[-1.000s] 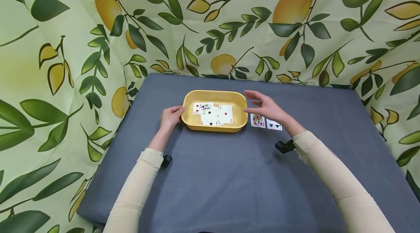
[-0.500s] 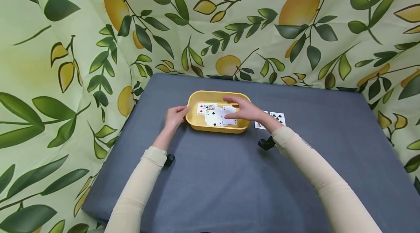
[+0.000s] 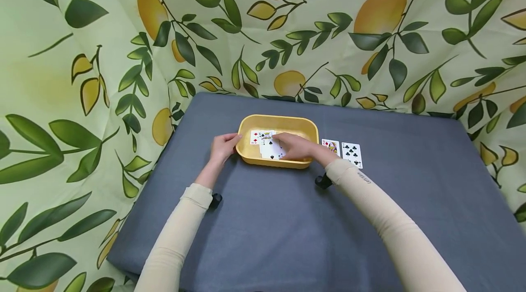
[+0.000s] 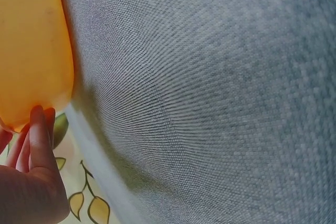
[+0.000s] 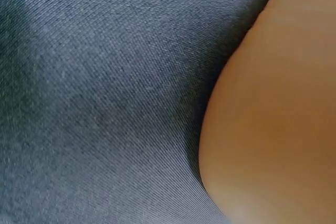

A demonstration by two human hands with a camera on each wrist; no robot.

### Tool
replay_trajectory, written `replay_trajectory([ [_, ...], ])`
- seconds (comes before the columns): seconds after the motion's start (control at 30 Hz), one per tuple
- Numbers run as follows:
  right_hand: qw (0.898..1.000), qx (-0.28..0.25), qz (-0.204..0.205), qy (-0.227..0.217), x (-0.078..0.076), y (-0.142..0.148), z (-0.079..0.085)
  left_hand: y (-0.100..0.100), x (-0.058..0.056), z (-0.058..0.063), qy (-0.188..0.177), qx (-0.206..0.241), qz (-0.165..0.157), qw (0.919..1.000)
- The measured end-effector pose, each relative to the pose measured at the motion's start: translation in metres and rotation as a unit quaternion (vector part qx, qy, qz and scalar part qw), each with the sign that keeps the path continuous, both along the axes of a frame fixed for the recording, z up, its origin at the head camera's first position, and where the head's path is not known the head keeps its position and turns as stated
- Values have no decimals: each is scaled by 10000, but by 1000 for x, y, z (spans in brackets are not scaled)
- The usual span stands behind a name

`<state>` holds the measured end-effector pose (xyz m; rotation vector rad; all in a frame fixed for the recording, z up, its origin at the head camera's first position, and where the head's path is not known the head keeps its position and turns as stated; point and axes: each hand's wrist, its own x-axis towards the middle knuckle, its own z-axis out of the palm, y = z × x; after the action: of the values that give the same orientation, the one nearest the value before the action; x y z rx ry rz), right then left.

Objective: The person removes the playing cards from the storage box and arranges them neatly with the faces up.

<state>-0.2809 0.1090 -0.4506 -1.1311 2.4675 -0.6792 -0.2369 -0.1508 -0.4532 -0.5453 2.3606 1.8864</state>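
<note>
My left hand (image 3: 223,147) grips the left end of a yellow plastic tub (image 3: 283,121). In the left wrist view its fingers lie against the outside of the tub (image 4: 34,45). Inside lie several overlapping playing cards: a diamonds card (image 3: 255,137), a spade face card (image 3: 266,135) and a two of spades (image 3: 269,148). Reaching over the right rim, my right hand (image 3: 299,147) is down in the tub, fingers and thumb bent over the cards at the right. It covers the card beneath, and I cannot tell whether it holds that one. The right wrist view shows only tub wall (image 5: 273,119) and cloth.
Right of the tub, a red-suited face card (image 3: 331,146) and a clubs card (image 3: 351,152) lie face up on the grey-blue cloth-covered table (image 3: 263,219). A leaf-and-lemon patterned curtain (image 3: 230,54) borders the table at the back and left.
My right hand has moved left from beside the tub's right rim into it, over the diamonds card now hidden. My left hand keeps its grip. The view has shifted slightly.
</note>
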Motion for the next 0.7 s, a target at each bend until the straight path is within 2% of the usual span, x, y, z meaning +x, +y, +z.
replay_trajectory([
  [0.27, 9999, 87, 87, 4, -3, -5, -8, 0, 0, -2, -41, -91, -7, 9999],
  [0.7, 9999, 69, -81, 77, -3, -9, -8, 1, 1, -2, 40, -103, -4, 9999],
])
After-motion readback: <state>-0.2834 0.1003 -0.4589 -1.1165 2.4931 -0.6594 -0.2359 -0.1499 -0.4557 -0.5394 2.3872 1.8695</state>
